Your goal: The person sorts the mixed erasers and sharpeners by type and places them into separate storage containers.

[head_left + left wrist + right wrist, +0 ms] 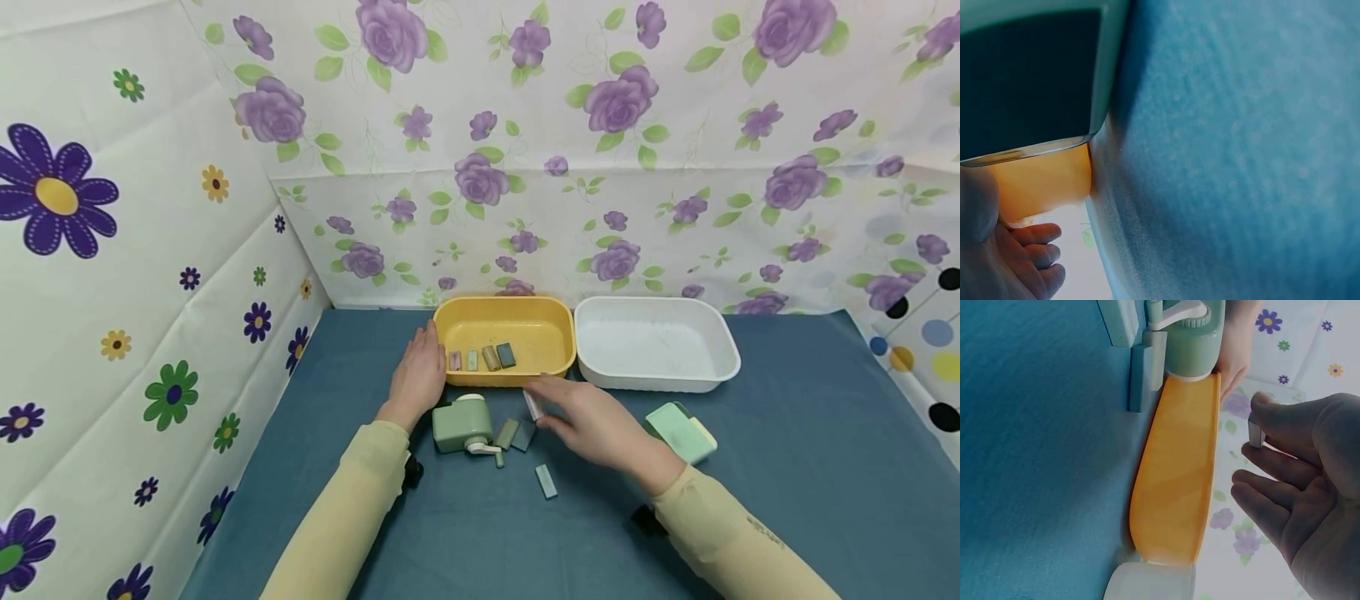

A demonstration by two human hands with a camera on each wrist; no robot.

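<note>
Head view showed us the blue-covered tabletop (510, 542), with a yellow basin (536, 379) by its far edge, just left of a white basin (656, 379). In the yellow basin, 4 small blocks (491, 358) lay toward its left end. The right hand (592, 421) was near that basin's front rim, and we saw its thumb and index finger pinching a pale block (533, 406), the other fingers clear of it. The pale block was off the tabletop; we could not tell whether it touched the rim. The left hand (420, 372) lay along the basin's left wall, fingers extended. Closer to the tabletop's near edge, 3 loose blocks (507, 434) lay right of a green crank container (459, 427); a mint box (684, 433) sat further toward the right edge.

We judged the pale block light, stiff and fairly smooth, liable to twist under a loose pinch. It looked sturdy, though its corners might chip. We favoured 2 fingertips across its narrow sides, around mid-length.
</note>
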